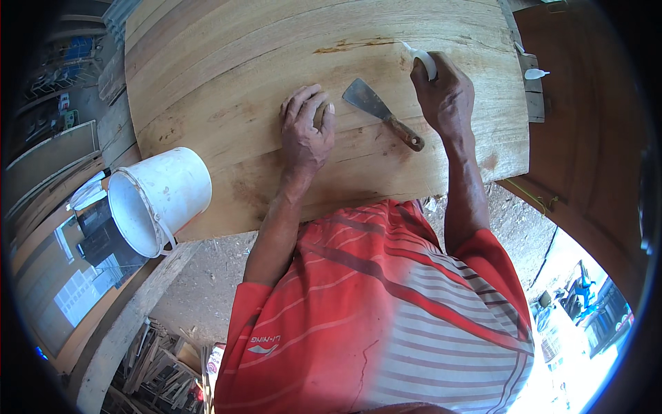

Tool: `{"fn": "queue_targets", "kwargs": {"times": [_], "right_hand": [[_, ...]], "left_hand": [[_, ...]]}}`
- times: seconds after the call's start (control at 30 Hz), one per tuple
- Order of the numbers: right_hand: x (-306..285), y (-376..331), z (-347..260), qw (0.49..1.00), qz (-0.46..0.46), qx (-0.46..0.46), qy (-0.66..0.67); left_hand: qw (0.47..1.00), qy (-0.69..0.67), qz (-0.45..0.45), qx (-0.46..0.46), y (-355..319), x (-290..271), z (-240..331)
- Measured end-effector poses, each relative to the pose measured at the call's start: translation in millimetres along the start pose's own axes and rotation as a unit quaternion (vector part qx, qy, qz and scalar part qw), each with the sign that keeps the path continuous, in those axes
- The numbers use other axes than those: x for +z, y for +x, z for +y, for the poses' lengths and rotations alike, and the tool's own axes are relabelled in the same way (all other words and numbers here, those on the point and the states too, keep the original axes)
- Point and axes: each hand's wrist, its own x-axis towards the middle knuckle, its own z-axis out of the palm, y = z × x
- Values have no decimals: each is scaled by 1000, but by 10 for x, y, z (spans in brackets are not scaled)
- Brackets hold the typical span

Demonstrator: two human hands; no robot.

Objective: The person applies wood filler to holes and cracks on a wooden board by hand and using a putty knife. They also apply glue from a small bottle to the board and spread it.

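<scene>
Right hand (445, 93) grasping a small white squeeze tube (425, 63) near the upper edge of the pale wooden plank desk (227, 90); left hand (305, 131) released, flat at centre.

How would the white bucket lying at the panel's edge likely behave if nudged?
The white bucket lies on its side near the wooden panel's edge, so it would probably roll or drop off. Its inside looks empty, so it is likely light. The thin plastic wall would probably flex rather than crack.

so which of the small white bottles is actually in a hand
The white bottle gripped in the right hand, nozzle on the panel. The other one lies untouched beyond the panel's right edge.
</scene>
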Motion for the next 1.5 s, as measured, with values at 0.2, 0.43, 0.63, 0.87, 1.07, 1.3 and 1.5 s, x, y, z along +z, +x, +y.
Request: {"fn": "queue_targets", "kwargs": {"times": [0.2,0.43,0.63,0.87,1.07,1.3,1.5], "right_hand": [[-29,14,49,1000,2,6,1],[-66,27,84,1000,4,10,-6],[-107,33,154,1000,8,23,-9],[-155,55,235,999,15,34,-32],[-201,70,266,999,15,39,-34],[-240,83,330,998,29,35,-34],[-254,98,403,998,44,29,-32]], "left_hand": [[1000,-7,-7,-11,-14,4,-13],[1000,-4,-2,-9,-18,23,-20],[1000,7,-9,-7,-10,5,-6],[1000,11,-2,-7,2,0,15],[1000,14,-2,-7,9,-3,34],[1000,8,3,-7,0,8,22],[1000,7,0,-6,3,24,2]]}}
